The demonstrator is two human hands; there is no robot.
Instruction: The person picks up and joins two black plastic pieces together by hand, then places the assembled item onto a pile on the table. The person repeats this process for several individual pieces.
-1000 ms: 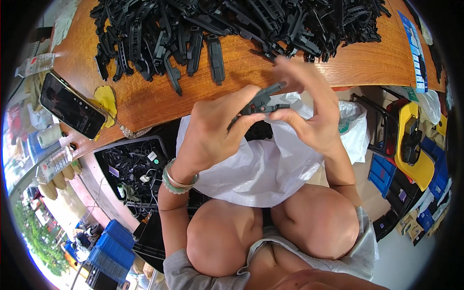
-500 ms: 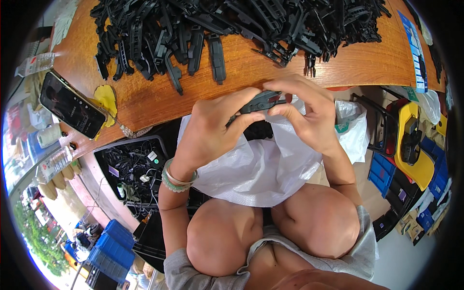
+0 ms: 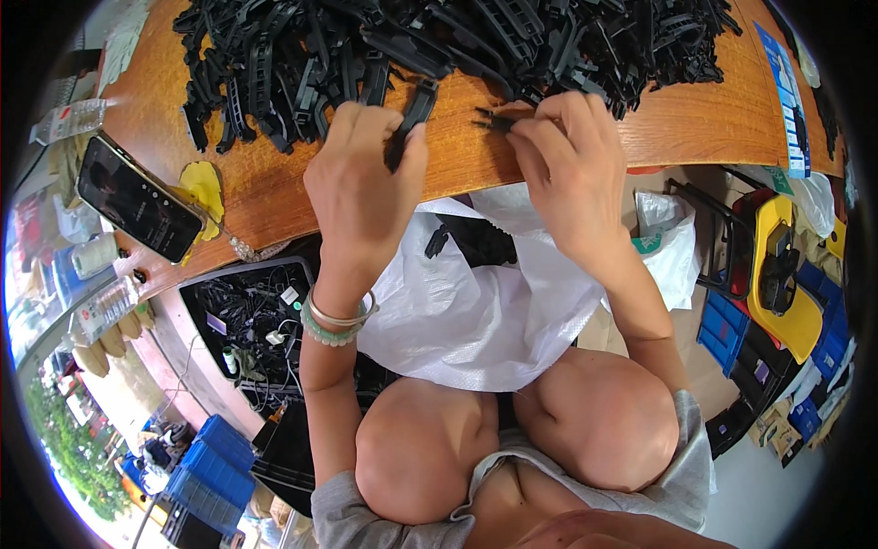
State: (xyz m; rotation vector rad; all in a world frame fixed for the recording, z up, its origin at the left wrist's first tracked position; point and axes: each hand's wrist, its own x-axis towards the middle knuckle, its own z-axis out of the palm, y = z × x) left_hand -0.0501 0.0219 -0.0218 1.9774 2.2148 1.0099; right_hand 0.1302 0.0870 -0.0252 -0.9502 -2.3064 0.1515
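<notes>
My left hand (image 3: 364, 174) is closed round a long, narrow black plastic part (image 3: 419, 110) at the table's front edge. Between the fingertips of my right hand (image 3: 574, 169) is a small black pronged clip (image 3: 494, 120), its tips pointing left. Both hands are just in front of a large heap of black plastic parts (image 3: 402, 41). Below them, a white woven sack (image 3: 476, 339) gapes between my knees. A single black piece (image 3: 437, 242) shows at its mouth, with more dark parts deeper inside.
A phone (image 3: 137, 197) leans at the table's left side beside a yellow pad (image 3: 203, 188). Under the table on the left is a black crate (image 3: 215, 316) full of dark parts and cables. A yellow chair (image 3: 782, 316) stands to the right.
My hands have moved apart and forward to the heap. The black part they held together is gone from them; a piece now shows in the sack's mouth. Each hand has taken a separate part.
</notes>
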